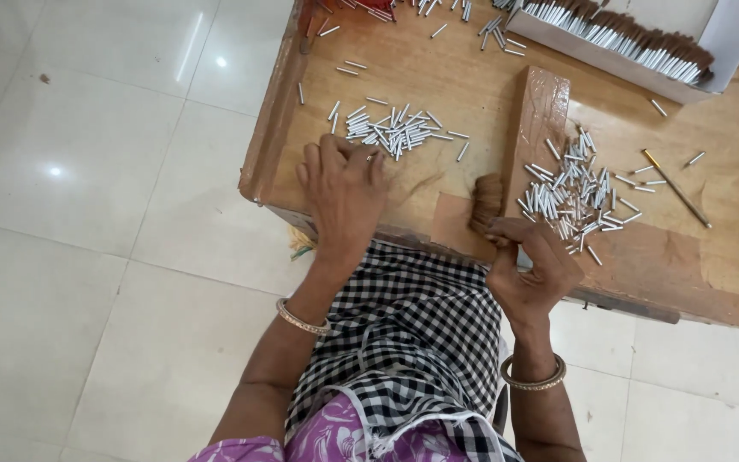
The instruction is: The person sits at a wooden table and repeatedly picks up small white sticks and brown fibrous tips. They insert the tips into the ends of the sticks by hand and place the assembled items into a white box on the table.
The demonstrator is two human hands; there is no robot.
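My left hand rests palm down on the low wooden table, its fingertips touching the near edge of a small heap of short silver metal tubes. My right hand is curled at the table's front edge, pinching the end of a brown bundle of fibres. Right beside it, on a raised wooden block, lies a second heap of silver tubes.
A white cardboard box at the back right holds rows of brown-tipped silver tubes. A thin brass-coloured rod lies at the right. More loose tubes are scattered at the back. White floor tiles surround the table.
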